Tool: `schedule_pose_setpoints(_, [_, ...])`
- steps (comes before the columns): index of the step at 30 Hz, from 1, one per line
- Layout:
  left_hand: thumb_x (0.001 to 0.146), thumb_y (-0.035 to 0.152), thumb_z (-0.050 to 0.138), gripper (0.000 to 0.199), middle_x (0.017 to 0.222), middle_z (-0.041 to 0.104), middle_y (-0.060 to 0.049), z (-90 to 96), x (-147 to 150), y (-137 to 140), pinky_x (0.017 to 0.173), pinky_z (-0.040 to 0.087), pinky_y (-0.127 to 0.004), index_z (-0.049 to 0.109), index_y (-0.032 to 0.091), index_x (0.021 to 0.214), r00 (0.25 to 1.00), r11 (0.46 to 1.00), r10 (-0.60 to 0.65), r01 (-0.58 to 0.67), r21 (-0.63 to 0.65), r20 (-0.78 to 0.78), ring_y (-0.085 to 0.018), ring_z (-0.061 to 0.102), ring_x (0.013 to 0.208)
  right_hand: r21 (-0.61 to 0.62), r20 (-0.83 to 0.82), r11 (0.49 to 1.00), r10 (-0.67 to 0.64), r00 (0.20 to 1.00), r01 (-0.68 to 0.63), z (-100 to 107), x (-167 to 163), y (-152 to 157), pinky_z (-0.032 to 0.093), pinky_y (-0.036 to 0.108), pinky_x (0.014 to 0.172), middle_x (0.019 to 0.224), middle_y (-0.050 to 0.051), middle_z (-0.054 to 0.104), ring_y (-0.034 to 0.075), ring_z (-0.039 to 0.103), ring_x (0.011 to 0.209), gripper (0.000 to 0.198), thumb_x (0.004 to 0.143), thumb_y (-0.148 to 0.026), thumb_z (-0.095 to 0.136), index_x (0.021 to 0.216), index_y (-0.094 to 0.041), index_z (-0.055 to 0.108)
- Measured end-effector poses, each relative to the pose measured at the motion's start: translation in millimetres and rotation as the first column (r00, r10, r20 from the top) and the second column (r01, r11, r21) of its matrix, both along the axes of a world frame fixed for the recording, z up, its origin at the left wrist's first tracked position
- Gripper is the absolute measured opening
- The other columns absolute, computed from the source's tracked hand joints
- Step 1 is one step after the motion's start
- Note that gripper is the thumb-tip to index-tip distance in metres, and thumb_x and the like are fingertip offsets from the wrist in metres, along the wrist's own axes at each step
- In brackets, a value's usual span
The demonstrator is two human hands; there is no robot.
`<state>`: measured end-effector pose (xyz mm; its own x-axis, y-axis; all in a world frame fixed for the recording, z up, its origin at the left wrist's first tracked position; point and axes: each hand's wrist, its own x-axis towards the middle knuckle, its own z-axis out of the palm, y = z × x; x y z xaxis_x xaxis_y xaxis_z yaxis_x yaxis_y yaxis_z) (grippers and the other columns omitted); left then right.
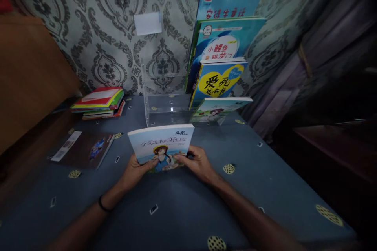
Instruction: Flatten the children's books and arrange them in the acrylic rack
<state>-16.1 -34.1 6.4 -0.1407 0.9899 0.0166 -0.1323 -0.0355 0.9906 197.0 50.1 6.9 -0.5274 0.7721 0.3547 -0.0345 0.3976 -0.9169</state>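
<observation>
A light-blue paperback book with a girl in a yellow hat on its cover is held upright, tilted back a little, above the table. My left hand grips its lower left corner, thumb across the cover. On the lower right side my right hand closes in the same way; the fingers of both hands are partly hidden behind the book. Just beyond stands a clear acrylic rack. Several books stand in its right side, among them a green-covered book in front and a yellow-and-blue book behind it.
At the back left lies a stack of books. Nearer, a dark book lies flat on the blue tablecloth. A cardboard box stands far left. Patterned wallpaper is behind, with a white card above the rack; a curtain hangs right.
</observation>
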Motion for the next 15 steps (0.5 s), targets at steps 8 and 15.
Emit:
schedule_pose_setpoints(8, [0.066,0.054,0.085,0.053,0.106,0.080,-0.009,1.0,-7.1,-2.1,0.094,0.061,-0.048,0.078,0.017,0.104,0.988,1.000,0.007,-0.010,-0.014,-0.157,-0.031,0.074,0.102,0.061,0.006,0.996,0.064,0.998,-0.064,6.0,5.0,0.7,0.060,0.036,0.080,0.098,0.007,0.080,0.024,0.074,0.089,0.030,0.086,-0.044,0.074,0.102,-0.020,0.080])
schedule_pose_setpoints(15, [0.068,0.061,0.079,0.059,0.103,0.080,-0.009,4.1,-12.4,-0.5,0.091,0.062,-0.045,0.076,0.019,0.109,0.952,0.999,-0.021,0.006,-0.051,-0.306,-0.032,0.073,0.103,-0.051,0.024,0.990,0.132,0.991,-0.130,12.5,6.6,0.6,0.058,0.037,0.084,0.103,0.005,0.079,0.026,0.073,0.095,0.031,0.087,-0.046,0.070,0.103,-0.020,0.080])
